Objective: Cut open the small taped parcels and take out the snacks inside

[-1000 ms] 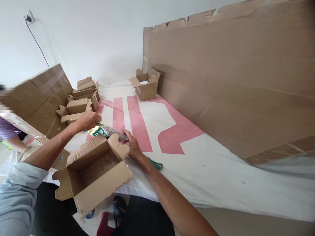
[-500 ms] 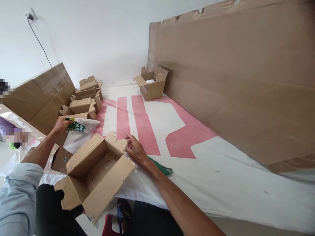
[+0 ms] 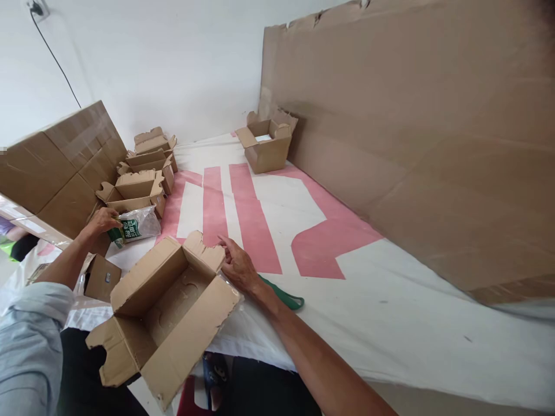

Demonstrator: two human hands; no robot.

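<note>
My left hand (image 3: 103,222) is closed on one end of a clear plastic packet (image 3: 139,226) with a green printed label, beside the row of open boxes at the left. In front of me an open, empty cardboard box (image 3: 177,294) lies tilted over the table's near edge, flaps spread. My right hand (image 3: 237,263) is at the far right end of this box, its fingers curled at the edge flap; part of the grip is hidden. A green curved handle-like thing (image 3: 286,294) lies partly beneath my right forearm.
Several open cardboard boxes (image 3: 141,190) line the left side, by a big taped carton (image 3: 65,156). Another open box (image 3: 266,151) with something white inside stands at the back. A tall cardboard panel (image 3: 390,127) bounds the right. A small box (image 3: 102,278) lies near my left forearm.
My left hand has moved left and slightly down with the packet, which now hangs lower near the boxes. The open box's near end has shifted slightly left; my right hand stays at its edge.
</note>
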